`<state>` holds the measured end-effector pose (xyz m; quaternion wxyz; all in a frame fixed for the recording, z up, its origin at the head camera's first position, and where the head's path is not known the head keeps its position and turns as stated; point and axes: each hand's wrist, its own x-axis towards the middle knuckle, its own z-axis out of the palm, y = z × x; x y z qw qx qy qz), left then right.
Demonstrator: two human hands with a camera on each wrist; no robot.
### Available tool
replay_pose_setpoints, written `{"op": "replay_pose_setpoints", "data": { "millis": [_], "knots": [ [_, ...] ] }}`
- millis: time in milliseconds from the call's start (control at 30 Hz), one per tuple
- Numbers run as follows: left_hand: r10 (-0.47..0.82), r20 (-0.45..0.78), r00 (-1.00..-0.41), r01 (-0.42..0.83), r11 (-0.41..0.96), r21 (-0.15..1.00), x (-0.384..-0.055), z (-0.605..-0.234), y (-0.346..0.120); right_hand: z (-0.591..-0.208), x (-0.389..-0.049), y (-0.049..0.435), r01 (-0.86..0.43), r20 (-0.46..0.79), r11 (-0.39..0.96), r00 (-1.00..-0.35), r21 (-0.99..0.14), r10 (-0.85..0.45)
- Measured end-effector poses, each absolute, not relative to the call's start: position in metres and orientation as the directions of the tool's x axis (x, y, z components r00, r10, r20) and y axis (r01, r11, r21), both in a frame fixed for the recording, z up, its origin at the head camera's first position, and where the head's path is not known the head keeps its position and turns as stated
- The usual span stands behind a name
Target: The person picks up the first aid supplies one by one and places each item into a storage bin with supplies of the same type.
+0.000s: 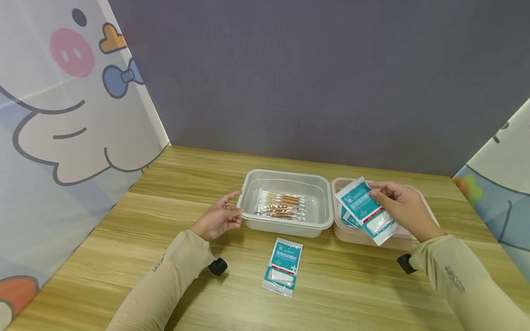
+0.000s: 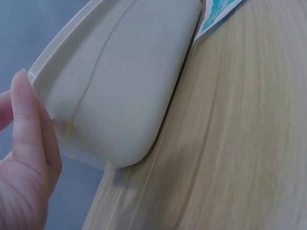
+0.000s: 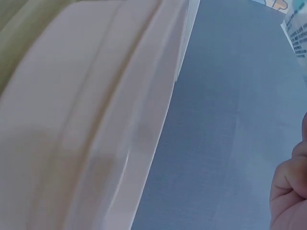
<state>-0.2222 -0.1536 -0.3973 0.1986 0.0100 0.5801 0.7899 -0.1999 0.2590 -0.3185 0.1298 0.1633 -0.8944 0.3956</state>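
Note:
My right hand [image 1: 400, 202] pinches a flat teal-and-white sealed packet [image 1: 363, 208] by its upper right edge, tilted above the pinkish box [image 1: 426, 209]. More packets [image 1: 348, 217] of the same look lie in that box, partly hidden. At the whitish plastic box [image 1: 288, 227], my left hand [image 1: 219, 218] touches the left rim with fairly straight fingers. A clear pack of cotton swabs [image 1: 283, 205] with brown sticks lies inside that box. The left wrist view shows fingertips against the box's end wall [image 2: 120, 86]. Only part of the right hand [image 3: 290, 187] shows in the right wrist view.
Another teal-and-white packet [image 1: 282, 267] lies flat on the wooden table [image 1: 338, 304], in front of the whitish box. The two boxes stand side by side. A dark grey panel [image 1: 314, 78] rises behind the table, with cartoon-printed panels [image 1: 60, 125] at both sides.

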Motion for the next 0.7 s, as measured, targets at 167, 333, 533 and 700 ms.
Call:
{"op": "replay_pose_setpoints", "data": {
  "millis": [167, 333, 533, 700],
  "knots": [
    [0.316, -0.219, -0.923, -0.303, -0.249, 0.92, -0.222, -0.398, -0.153, -0.312, -0.216, 0.26, -0.432, 0.401, 0.62, -0.894, -0.655, -0.2],
    [0.316, -0.216, -0.924, -0.3, -0.244, 0.922, -0.222, -0.399, -0.153, -0.303, -0.23, 0.262, -0.458, 0.434, 0.638, -0.877, -0.619, -0.208],
    [0.337, -0.21, -0.918, -0.303, -0.253, 0.919, -0.219, -0.401, -0.153, -0.296, -0.239, 0.265, -0.42, 0.36, 0.683, -0.902, -0.597, -0.239],
    [0.333, -0.193, -0.923, -0.288, -0.266, 0.92, -0.22, -0.4, -0.153, -0.293, -0.246, 0.261, -0.384, 0.299, 0.695, -0.922, -0.609, -0.247]
  ]
}}
